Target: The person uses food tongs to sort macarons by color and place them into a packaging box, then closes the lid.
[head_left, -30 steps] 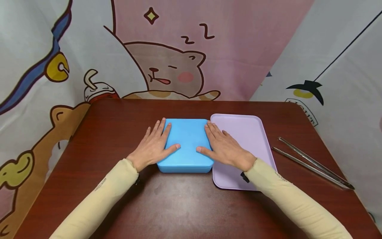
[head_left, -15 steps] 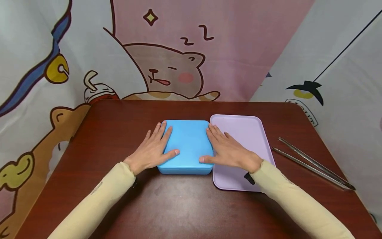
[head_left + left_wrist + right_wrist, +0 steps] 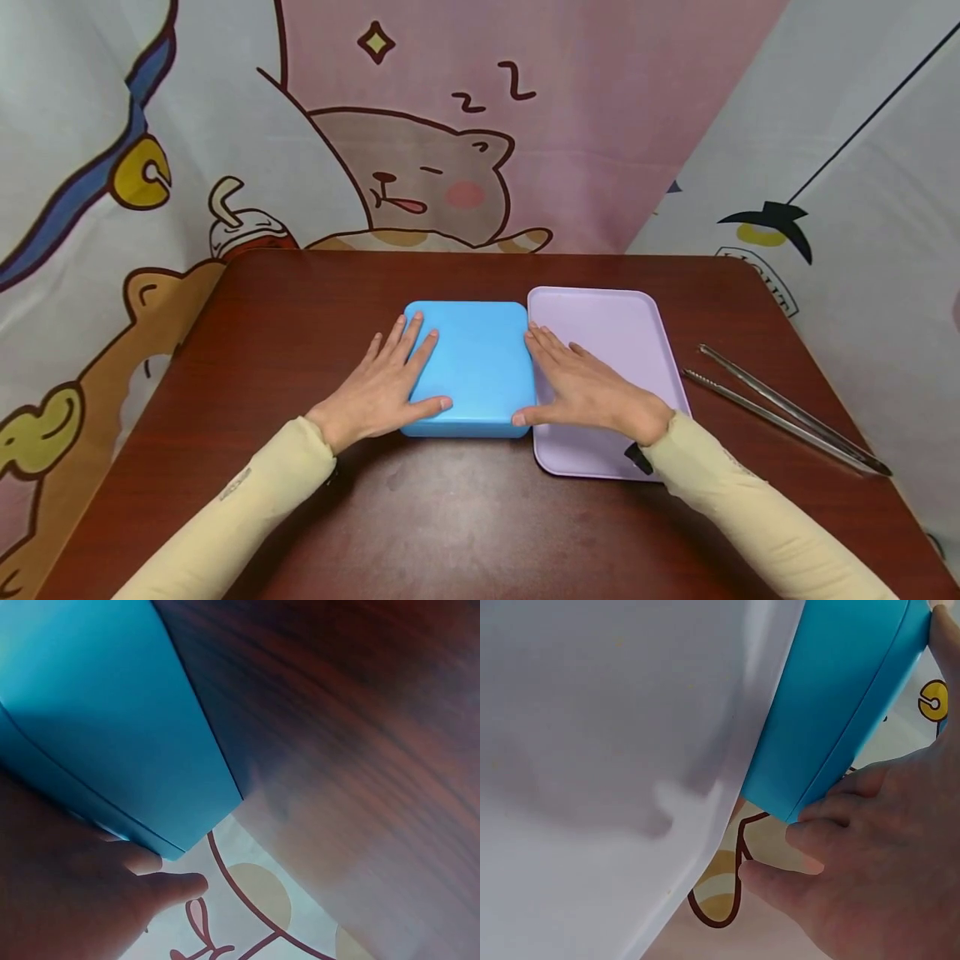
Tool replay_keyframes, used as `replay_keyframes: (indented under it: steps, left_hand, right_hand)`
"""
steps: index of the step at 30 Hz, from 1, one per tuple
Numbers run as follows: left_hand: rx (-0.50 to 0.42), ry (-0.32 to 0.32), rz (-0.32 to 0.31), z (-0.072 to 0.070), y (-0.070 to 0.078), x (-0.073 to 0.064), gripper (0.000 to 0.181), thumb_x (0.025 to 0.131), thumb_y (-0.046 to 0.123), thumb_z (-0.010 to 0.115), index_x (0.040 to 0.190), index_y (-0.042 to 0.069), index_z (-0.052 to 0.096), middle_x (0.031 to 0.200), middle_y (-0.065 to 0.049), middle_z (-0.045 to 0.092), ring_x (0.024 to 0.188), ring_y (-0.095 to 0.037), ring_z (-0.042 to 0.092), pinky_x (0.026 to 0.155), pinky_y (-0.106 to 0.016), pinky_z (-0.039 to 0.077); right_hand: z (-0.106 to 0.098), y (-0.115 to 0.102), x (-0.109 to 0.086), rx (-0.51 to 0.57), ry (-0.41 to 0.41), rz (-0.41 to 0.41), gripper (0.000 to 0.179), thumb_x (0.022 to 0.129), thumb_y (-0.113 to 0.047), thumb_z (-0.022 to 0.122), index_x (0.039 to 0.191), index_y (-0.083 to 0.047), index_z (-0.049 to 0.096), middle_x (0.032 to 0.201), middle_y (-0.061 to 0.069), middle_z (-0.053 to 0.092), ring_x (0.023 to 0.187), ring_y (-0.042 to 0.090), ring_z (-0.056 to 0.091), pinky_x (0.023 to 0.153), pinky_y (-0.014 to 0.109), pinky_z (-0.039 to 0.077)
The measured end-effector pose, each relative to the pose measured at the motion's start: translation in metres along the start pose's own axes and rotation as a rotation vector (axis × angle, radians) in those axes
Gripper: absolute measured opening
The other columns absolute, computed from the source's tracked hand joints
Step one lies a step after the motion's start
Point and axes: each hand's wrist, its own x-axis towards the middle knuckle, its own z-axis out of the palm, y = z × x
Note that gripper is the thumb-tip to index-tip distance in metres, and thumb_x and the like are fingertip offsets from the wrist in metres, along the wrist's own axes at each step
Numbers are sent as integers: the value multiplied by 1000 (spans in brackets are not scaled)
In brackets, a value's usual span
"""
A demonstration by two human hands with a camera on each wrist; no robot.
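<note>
A light blue lidded box (image 3: 480,358) lies flat on the dark wooden table, its lid seam showing in both wrist views. My left hand (image 3: 378,387) rests on the lid's left edge, fingers spread and thumb stretched towards the front corner. On the other side my right hand (image 3: 588,387) touches the box's right edge with its fingertips, its thumb at the near right corner. The fingers of both hands are straight. A lilac tray (image 3: 600,321) lies right beside the box, partly beneath my right hand and wrist.
Metal tongs (image 3: 787,407) lie spread apart on the table (image 3: 465,525), right of the tray. A curtain (image 3: 585,125) printed with cartoon animals hangs behind the table and along its sides.
My right hand has slid right and towards me, from the lid's top to its edge. The left hand has drawn slightly nearer to me. Tray and tongs stay put.
</note>
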Motion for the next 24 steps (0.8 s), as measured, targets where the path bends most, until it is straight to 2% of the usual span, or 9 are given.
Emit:
replay_keyframes:
  steps: [8,16,20,24]
  left_hand:
    - [13,8,7,2,0,0,101,97,78,41,168,14,9,173,-12,-11,158,-32,-11,125,-58,11]
    - [29,2,3,2,0,2,101,97,79,41,168,15,8,173,-13,-11,159,-32,-11,124,-62,8]
    - [15,10,6,-1,2,0,100,96,79,40,168,15,11,173,-13,-9,159,-32,-9,123,-64,7]
    - [-5,37,11,-4,3,-5,97,98,77,41,167,14,15,174,-11,-2,159,-32,-4,123,-64,8]
  right_hand:
    - [1,0,0,8,14,-2,132,79,-90,57,165,0,12,173,14,6,159,30,9,122,61,21]
    - [2,1,-2,-21,28,5,130,80,-90,54,165,-1,13,173,14,8,159,31,10,122,61,20]
    - [2,2,-6,-39,57,-6,121,86,-86,52,165,-3,15,172,14,10,159,33,11,122,61,20]
    - [0,3,-15,-47,131,-21,107,93,-78,51,166,-6,18,172,11,13,158,33,13,122,60,22]
